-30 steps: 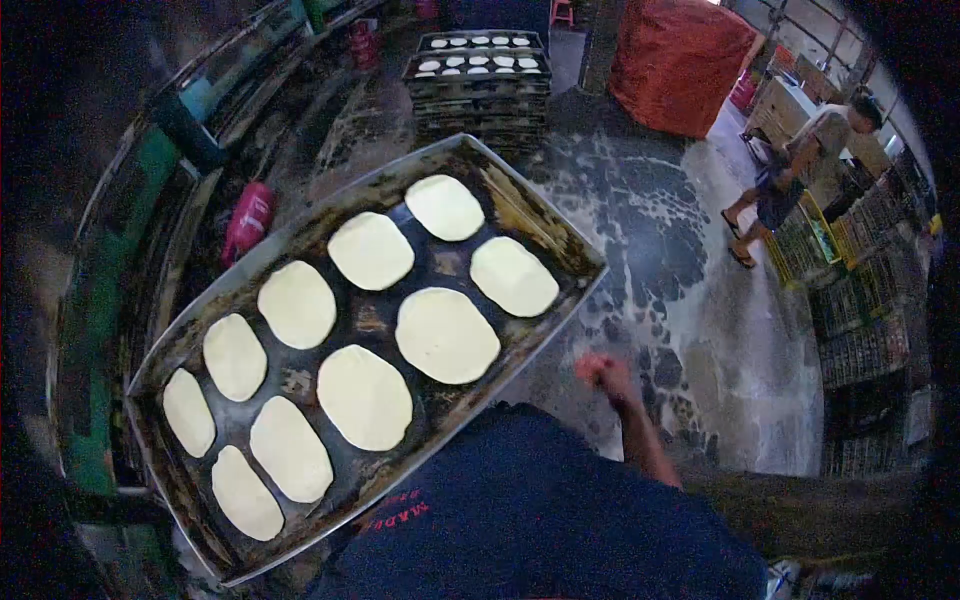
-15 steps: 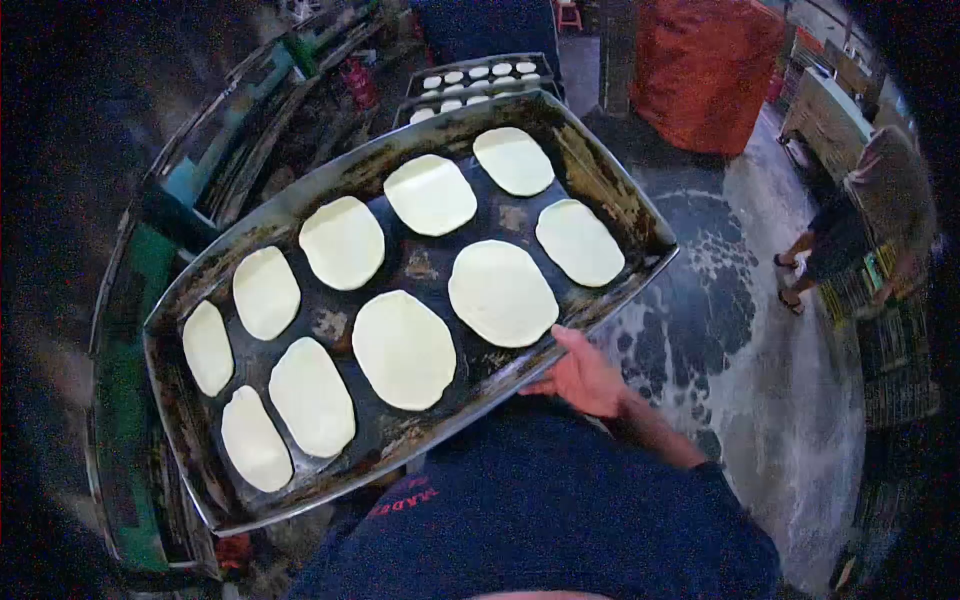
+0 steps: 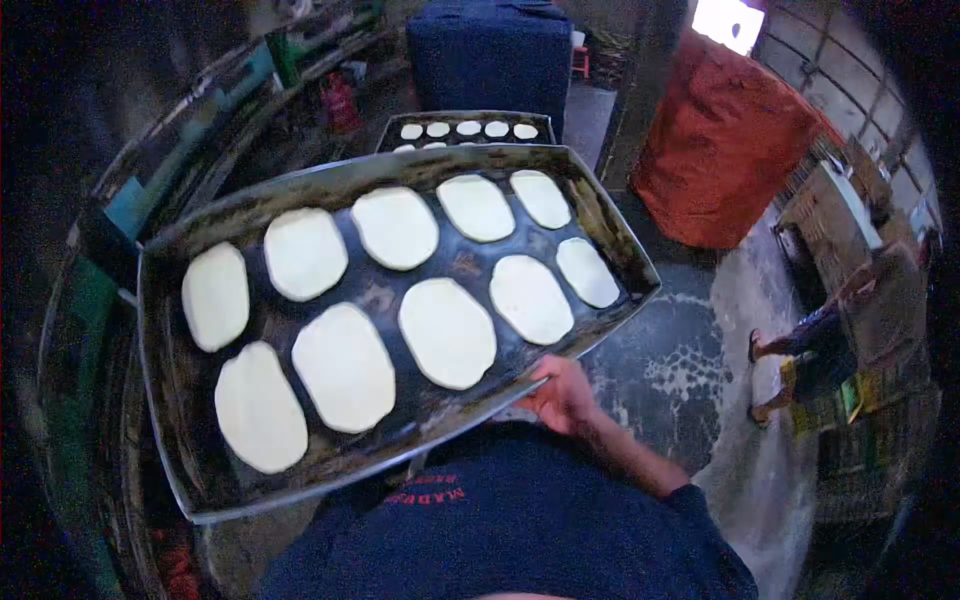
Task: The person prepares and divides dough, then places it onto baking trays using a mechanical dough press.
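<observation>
My right hand (image 3: 562, 393) grips the near right edge of a dark, worn metal baking tray (image 3: 376, 297), its fingers closed around the rim. The tray is held up in front of my body, slightly tilted, with its right end farther away. Several flat, pale oval dough pieces (image 3: 447, 333) lie on it in two rows, spaced apart. My left hand is out of sight; the tray or the dark frame edge may cover it.
Behind the tray are more trays of dough (image 3: 470, 130) and a dark blue covered block (image 3: 490, 60). Red-orange sheeting (image 3: 715, 150) hangs at right. A person (image 3: 835, 320) stands near stacked crates. Green-edged rails (image 3: 145, 205) run along the left. The floor (image 3: 670, 345) has pale patches.
The tray has turned so that its long side lies more level across my view. My right hand stays on its edge. The view now takes in more of the background at the top.
</observation>
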{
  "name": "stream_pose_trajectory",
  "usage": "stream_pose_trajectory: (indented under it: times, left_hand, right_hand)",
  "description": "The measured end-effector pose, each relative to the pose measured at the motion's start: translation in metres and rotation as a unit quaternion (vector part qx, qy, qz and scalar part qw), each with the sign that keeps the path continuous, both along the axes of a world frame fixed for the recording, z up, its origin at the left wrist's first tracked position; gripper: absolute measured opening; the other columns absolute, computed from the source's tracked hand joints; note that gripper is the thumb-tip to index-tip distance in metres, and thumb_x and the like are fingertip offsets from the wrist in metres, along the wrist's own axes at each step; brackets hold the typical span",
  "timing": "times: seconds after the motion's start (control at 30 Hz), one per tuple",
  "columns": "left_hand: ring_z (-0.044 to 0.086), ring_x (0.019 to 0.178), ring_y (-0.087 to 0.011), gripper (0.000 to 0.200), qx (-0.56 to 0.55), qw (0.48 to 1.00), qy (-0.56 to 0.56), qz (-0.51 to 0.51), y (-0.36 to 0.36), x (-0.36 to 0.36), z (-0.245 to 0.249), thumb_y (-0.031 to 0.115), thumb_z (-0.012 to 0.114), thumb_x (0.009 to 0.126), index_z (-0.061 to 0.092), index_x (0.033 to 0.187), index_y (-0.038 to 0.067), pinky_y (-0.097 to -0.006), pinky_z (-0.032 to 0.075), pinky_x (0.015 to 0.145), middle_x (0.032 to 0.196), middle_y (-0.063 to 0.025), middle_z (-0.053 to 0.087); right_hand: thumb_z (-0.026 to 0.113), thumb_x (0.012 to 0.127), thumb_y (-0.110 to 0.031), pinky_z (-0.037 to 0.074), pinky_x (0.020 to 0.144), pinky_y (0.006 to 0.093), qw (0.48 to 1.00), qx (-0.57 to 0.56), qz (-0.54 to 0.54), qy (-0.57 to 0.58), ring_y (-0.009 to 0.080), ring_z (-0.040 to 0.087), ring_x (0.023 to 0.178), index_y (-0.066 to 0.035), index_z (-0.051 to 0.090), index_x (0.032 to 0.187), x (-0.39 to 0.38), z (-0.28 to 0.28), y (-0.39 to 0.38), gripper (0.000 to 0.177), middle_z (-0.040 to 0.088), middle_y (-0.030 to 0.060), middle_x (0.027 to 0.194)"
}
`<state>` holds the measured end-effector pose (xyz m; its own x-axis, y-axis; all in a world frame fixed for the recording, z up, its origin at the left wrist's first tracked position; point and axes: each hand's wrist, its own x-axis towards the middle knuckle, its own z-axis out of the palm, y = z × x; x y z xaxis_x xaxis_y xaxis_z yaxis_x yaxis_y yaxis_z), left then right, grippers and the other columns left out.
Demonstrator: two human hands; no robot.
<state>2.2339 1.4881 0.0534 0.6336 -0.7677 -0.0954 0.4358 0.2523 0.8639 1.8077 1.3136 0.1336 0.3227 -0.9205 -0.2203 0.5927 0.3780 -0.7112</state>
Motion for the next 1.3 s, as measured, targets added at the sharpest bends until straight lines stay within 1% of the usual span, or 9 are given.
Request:
stream_pose_trajectory:
  times: [0.33,0.47,0.63,0.67,0.73,0.77,0.83,1.2,1.3]
  left_hand:
    - [0.066,0.067,-0.0226,0.048,-0.110,0.989,0.033,-0.091,0.082,0.082,0.169,0.043,0.055,0.095,0.057,0.130,0.009,-0.0332,0.058,0.061,0.091,-0.0109,0.069]
    - [0.066,0.063,-0.0216,0.041,0.074,0.988,0.055,-0.121,0.048,-0.009,0.277,0.042,0.060,0.092,0.064,0.114,0.007,-0.0315,0.058,0.059,0.087,-0.0090,0.068]
    - [0.060,0.092,-0.0222,0.024,0.261,0.953,-0.138,-0.062,0.018,-0.039,0.078,0.023,0.070,0.074,0.065,0.092,0.008,-0.0365,0.048,0.089,0.090,-0.0061,0.065]
    - [0.059,0.094,-0.0210,0.014,0.213,0.799,-0.558,-0.068,0.053,-0.008,-0.051,0.015,0.063,0.075,0.066,0.087,0.008,-0.0350,0.048,0.086,0.092,-0.0065,0.063]
    - [0.057,0.091,-0.0207,0.007,0.086,0.838,-0.539,0.005,0.104,-0.093,-0.050,0.013,0.057,0.077,0.063,0.077,0.009,-0.0332,0.045,0.085,0.091,-0.0062,0.061]
    - [0.056,0.085,-0.0205,0.008,0.193,0.968,-0.155,0.052,0.116,-0.134,-0.012,0.014,0.056,0.077,0.061,0.074,0.009,-0.0336,0.043,0.083,0.084,-0.0071,0.060]
    - [0.054,0.080,-0.0205,0.009,0.202,0.973,0.040,0.104,0.127,-0.222,0.052,0.015,0.054,0.074,0.057,0.068,0.009,-0.0365,0.043,0.080,0.074,-0.0068,0.057]
    - [0.054,0.066,-0.0208,0.017,0.334,0.923,0.060,0.183,0.092,-0.253,-0.041,0.008,0.062,0.061,0.058,0.076,0.000,-0.0391,0.048,0.061,0.073,-0.0070,0.057]
    - [0.053,0.064,-0.0237,0.017,0.332,0.911,0.077,0.231,0.091,-0.310,0.004,0.006,0.063,0.062,0.056,0.076,-0.001,-0.0415,0.045,0.055,0.073,-0.0094,0.057]
  right_hand:
    - [0.049,0.077,-0.013,0.055,0.066,0.0434,0.997,0.050,-0.065,-0.006,0.0249,0.056,0.054,-0.009,0.046,0.063,-0.057,0.054,0.145,0.015,0.053,0.0071,0.062]
    - [0.049,0.079,-0.016,0.054,0.062,0.0451,0.989,0.012,-0.059,0.136,0.0236,0.054,0.057,-0.008,0.046,0.069,-0.103,0.055,0.091,0.013,0.048,0.0061,0.062]
    - [0.053,0.078,-0.017,0.055,0.055,0.0444,0.960,-0.031,0.063,0.272,0.0234,0.055,0.054,-0.010,0.049,0.071,-0.176,0.065,-0.080,0.011,0.049,0.0056,0.062]
    - [0.054,0.077,-0.018,0.055,0.054,0.0428,0.953,-0.027,0.079,0.291,0.0225,0.056,0.058,-0.010,0.050,0.071,-0.175,0.074,-0.079,0.011,0.051,0.0058,0.065]
    - [0.056,0.076,-0.020,0.056,0.054,0.0397,0.933,-0.011,0.100,0.346,0.0207,0.059,0.064,-0.011,0.052,0.071,-0.184,0.089,-0.067,0.011,0.055,0.0062,0.072]
    - [0.057,0.074,-0.022,0.055,0.055,0.0385,0.936,-0.015,0.093,0.339,0.0211,0.060,0.066,-0.010,0.055,0.075,-0.173,0.103,-0.059,0.012,0.056,0.0061,0.073]
    - [0.057,0.072,-0.023,0.053,0.057,0.0370,0.934,-0.078,0.085,0.337,0.0232,0.060,0.070,-0.009,0.059,0.084,-0.170,0.141,-0.057,0.018,0.056,0.0061,0.073]
    - [0.058,0.077,-0.008,0.031,0.039,0.0302,0.888,-0.145,-0.077,0.430,0.0131,0.045,0.048,-0.008,0.056,0.082,-0.121,0.047,-0.145,0.005,0.050,0.0010,0.062]
    - [0.056,0.076,-0.007,0.031,0.039,0.0310,0.901,-0.159,-0.057,0.400,0.0139,0.045,0.047,-0.008,0.055,0.078,-0.146,0.025,-0.143,0.003,0.051,0.0018,0.061]
